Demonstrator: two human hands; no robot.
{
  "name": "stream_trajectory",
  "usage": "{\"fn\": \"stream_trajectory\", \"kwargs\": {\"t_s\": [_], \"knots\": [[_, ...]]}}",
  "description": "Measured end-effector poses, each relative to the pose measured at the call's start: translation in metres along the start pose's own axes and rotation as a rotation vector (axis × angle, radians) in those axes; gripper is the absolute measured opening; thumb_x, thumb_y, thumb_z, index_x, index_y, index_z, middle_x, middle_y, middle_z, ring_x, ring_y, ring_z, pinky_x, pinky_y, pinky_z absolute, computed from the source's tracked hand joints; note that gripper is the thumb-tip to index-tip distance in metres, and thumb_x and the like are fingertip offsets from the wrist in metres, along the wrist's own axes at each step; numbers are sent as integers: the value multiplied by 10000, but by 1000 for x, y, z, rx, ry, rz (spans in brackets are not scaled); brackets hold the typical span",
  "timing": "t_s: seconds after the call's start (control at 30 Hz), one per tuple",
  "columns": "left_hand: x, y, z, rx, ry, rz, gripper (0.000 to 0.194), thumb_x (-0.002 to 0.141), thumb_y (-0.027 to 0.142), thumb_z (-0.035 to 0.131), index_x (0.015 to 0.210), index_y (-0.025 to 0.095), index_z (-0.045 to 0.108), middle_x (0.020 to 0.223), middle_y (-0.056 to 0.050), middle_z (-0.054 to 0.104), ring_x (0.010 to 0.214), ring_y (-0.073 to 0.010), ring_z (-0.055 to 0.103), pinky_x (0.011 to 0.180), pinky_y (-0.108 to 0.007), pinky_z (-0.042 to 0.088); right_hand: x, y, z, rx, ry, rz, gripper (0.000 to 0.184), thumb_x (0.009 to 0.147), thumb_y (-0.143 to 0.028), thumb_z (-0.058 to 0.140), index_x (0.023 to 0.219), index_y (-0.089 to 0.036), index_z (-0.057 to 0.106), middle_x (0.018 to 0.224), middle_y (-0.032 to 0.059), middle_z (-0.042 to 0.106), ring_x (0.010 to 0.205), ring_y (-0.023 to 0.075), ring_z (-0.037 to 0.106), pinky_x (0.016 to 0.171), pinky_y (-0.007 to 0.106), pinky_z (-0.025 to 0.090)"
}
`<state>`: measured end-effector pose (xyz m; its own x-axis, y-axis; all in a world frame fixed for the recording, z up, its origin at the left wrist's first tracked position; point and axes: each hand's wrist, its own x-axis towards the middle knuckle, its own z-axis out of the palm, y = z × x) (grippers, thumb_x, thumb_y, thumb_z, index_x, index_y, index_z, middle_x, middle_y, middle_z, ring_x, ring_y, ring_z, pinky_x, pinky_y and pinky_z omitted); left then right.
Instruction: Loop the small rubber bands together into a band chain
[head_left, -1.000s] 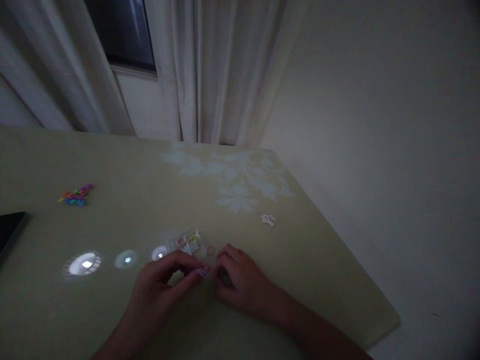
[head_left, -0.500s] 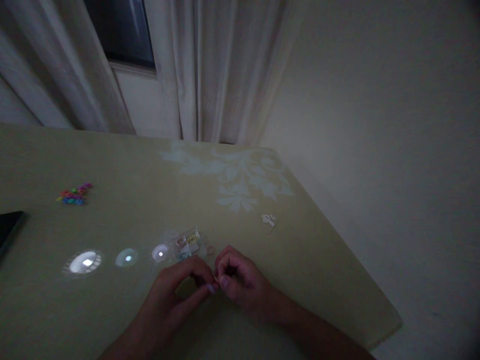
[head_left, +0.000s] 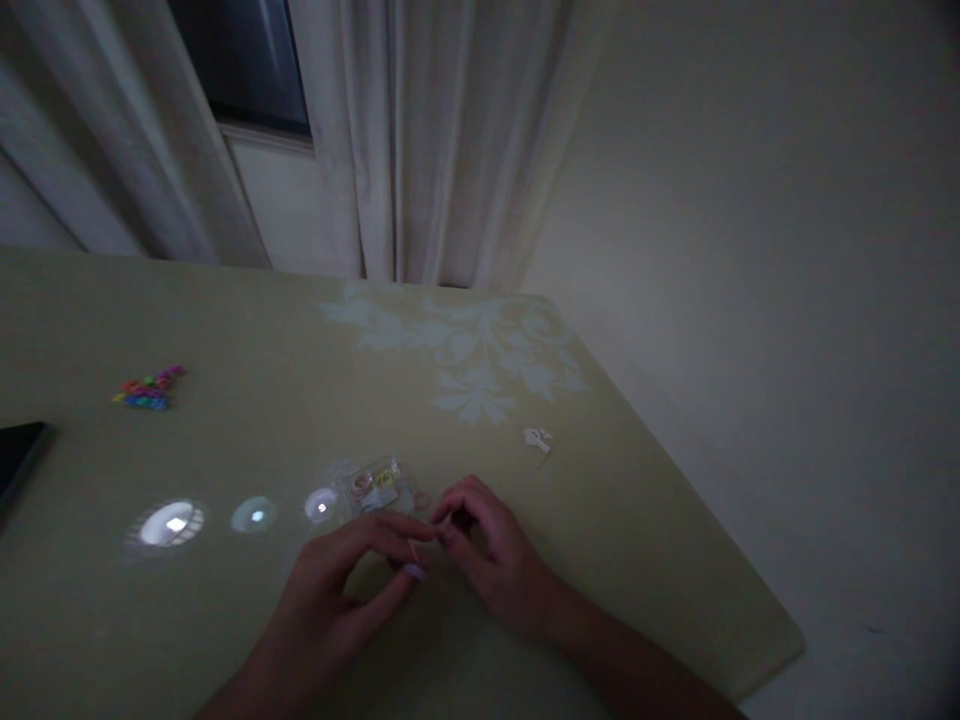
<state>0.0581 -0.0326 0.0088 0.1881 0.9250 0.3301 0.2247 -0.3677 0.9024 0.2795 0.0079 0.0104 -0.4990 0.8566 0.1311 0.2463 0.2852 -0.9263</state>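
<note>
Just beside a clear box [head_left: 403,498] on the bench [head_left: 637,560], the left hand [head_left: 337,575] is holding a thin orange band [head_left: 415,553] at its fingertips, the right hand [head_left: 491,555] sitting curled just right, its grip unclear.

Box [head_left: 386,494]: clear plastic, smooth and shiny to our eyes.
Table [head_left: 300,400]: smooth, glossy top, throwing back bright reflections [head_left: 172,524] left of the box.
Band [head_left: 415,553], just nearer us than the box: rubbery-looking, finish too small to tell.
Curtains [head_left: 435,150], beyond the box: matt cloth, softly folded.
Wall [head_left: 720,260], right of the box: matt, fairly smooth.
Colourful pieces [head_left: 152,390], left of the box: plastic-looking to us, finish blurred.
</note>
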Motion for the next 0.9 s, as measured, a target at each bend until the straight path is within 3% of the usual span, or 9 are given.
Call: {"fn": "stream_trajectory", "kwargs": {"t_s": [0.13, 0.3, 0.53, 0.67, 0.9], "knots": [[-2, 1, 1, -6, 29, -42, 110, 930, 166, 702, 911, 268, 739, 915, 17, 835, 856, -148, 805, 800, -208, 617, 5, 11, 0, -421, -5, -67, 299, 1041, -216, 590, 1335, -237, 639, 1322, 113, 593, 1230, 253, 547, 1084, 430, 458], [2, 2, 2, 35, 33, -42, 102, 944, 198, 703, 952, 274, 771, 880, 30, 829, 806, -132, 795, 751, -176, 604, 6, 13, 0, -674, -113, -69, 408, 1034, -205, 616, 1440, -244, 599, 1437, 118, 592, 1300, 279, 525, 1149, 480, 432], [10, 4, 0, 47, 55, 115, 177, 956, 174, 706, 1021, 317, 785, 1006, 23, 780, 946, -122, 750, 865, -184, 577, 4, 14, 0, -758, -97, -89, 379, 1028, -239, 652, 1404, -284, 642, 1408, 105, 615, 1252, 277, 557, 1095, 468, 476], [10, 5, -3, 45, 49, 110, 174, 947, 172, 714, 987, 324, 789, 967, 40, 791, 895, -110, 756, 832, -169, 576, 6, 15, 1, -752, -82, -123, 324, 1013, -221, 686, 1328, -298, 685, 1349, 89, 639, 1204, 270, 583, 1061, 457, 493], [8, 7, -2, 38, 65, 9, 137, 924, 206, 737, 950, 315, 816, 868, 57, 841, 779, -124, 800, 743, -155, 598, 8, 16, 3, -756, -52, -133, 56, 984, -200, 735, 1026, -184, 703, 1141, 91, 683, 1066, 243, 614, 959, 388, 531]]}}
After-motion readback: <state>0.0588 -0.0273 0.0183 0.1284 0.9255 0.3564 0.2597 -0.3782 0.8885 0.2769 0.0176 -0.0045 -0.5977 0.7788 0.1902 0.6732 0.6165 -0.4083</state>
